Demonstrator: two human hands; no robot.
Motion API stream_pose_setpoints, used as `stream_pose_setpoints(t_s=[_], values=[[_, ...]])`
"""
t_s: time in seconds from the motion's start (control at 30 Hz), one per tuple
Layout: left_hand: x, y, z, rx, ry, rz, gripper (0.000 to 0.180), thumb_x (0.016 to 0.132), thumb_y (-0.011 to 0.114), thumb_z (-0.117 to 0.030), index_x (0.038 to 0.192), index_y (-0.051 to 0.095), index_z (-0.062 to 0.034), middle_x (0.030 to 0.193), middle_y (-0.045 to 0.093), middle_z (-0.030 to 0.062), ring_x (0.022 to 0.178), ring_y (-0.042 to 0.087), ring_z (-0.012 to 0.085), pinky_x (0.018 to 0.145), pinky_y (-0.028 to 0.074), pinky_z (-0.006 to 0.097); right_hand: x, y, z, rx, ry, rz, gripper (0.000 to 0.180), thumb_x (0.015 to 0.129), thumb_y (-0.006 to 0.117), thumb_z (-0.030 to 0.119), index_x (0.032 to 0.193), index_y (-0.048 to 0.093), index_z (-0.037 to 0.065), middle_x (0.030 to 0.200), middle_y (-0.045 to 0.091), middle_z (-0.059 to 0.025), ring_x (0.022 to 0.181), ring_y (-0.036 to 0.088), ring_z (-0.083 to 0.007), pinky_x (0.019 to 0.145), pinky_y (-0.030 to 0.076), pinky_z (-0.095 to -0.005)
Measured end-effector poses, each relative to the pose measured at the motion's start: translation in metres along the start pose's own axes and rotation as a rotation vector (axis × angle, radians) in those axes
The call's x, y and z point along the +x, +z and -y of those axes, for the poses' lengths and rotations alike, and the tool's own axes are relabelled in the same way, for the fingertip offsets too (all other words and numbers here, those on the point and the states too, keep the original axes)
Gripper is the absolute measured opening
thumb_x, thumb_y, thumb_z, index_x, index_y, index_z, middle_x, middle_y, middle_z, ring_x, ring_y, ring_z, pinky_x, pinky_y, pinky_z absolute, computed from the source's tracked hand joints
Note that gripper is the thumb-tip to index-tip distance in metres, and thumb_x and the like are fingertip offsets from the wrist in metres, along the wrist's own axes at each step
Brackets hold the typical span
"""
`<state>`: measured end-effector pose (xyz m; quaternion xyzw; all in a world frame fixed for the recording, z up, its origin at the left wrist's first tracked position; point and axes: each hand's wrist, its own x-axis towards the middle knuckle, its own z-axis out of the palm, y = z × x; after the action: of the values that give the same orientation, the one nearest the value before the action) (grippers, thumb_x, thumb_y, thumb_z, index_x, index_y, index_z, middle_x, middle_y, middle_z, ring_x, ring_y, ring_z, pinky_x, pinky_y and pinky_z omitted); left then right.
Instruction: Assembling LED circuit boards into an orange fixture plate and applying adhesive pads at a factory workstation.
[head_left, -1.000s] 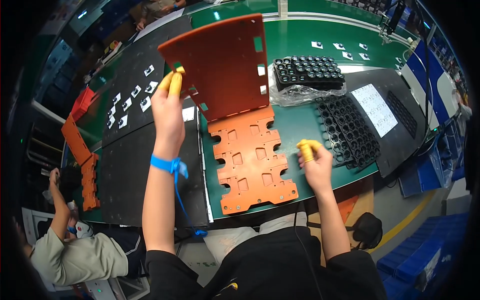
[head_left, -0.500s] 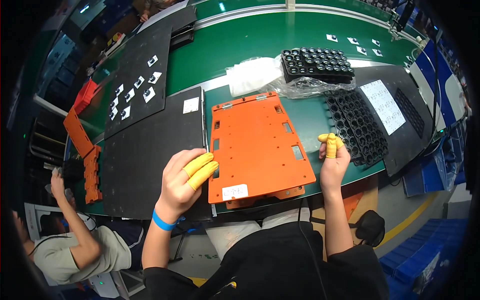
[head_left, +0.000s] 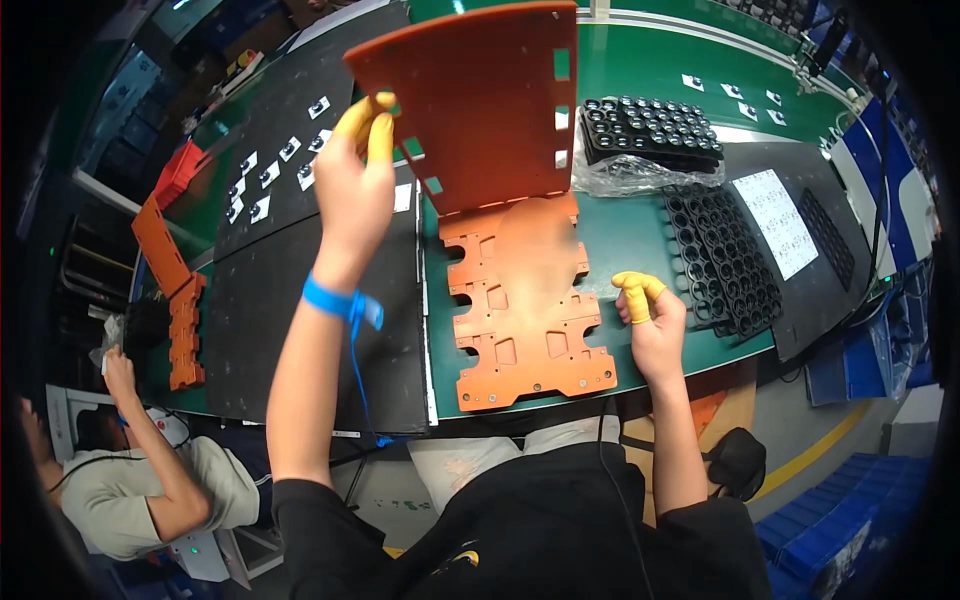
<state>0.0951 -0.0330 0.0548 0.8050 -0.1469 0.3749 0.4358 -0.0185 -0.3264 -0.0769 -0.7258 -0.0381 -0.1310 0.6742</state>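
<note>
Left hand point(head_left: 358, 190) pinched the orange lid point(head_left: 485, 110), raised at its base's point(head_left: 530, 388) far end; right hand point(head_left: 655, 325) curled, whether gripping anything unclear. Beyond, a black tray point(head_left: 640, 157) held round parts point(head_left: 650, 122).

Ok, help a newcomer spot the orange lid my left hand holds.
On the green table, right of the large black mat, lies an orange base with notched sides. The lid stands at its far end, held at the left edge by the left hand. Unlike the base, it is raised, with rectangular cut-outs along its sides.
</note>
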Motion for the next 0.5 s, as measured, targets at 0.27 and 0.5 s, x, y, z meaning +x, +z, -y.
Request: stream_pose_setpoints(t_s=[0.27,0.5], values=[[0.037,0.026,0.054,-0.275,-0.416,0.061,0.027,0.095,0.052,-0.004,0.118,0.062,0.0048,0.093,0.069,0.0095,0.076,0.064,0.0112,0.066,0.05,0.025,0.003,0.008,0.006,-0.102,-0.017,0.115,0.017,0.093,0.063,0.009,0.103,0.067,-0.004,0.085,0.066,-0.0054,0.071,0.057,-0.0083,0.066,0.047,-0.0226],[-0.038,-0.017,0.121,0.422,-0.193,0.352,0.023,0.087,0.061,-0.011,0.107,0.068,-0.0014,0.097,0.07,0.0185,0.093,0.067,0.0345,0.083,0.052,0.037,0.004,0.009,0.007,-0.105,-0.084,0.118,0.013,0.086,0.066,0.001,0.098,0.067,-0.004,0.085,0.067,-0.0098,0.068,0.057,-0.0124,0.063,0.047,-0.0245]])
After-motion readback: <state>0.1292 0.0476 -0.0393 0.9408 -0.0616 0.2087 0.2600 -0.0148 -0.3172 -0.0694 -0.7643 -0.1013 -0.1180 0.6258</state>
